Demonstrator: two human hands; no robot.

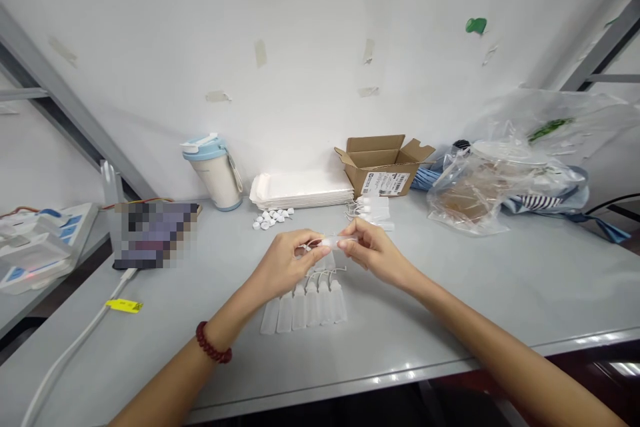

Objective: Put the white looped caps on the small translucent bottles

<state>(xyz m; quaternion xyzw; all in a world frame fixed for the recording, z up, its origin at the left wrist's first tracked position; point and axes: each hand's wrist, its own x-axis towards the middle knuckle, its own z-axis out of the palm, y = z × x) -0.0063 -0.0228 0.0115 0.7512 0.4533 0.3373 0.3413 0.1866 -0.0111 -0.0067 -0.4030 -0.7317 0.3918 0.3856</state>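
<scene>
I find my left hand and right hand grasping one translucent bottle; room separates the bottle row from the worktop edge.

On my feed: lower centre, six translucent bottles in front row; centre, two hands; left of centre, one lidded tumbler; right of centre, one cardboard box.
</scene>
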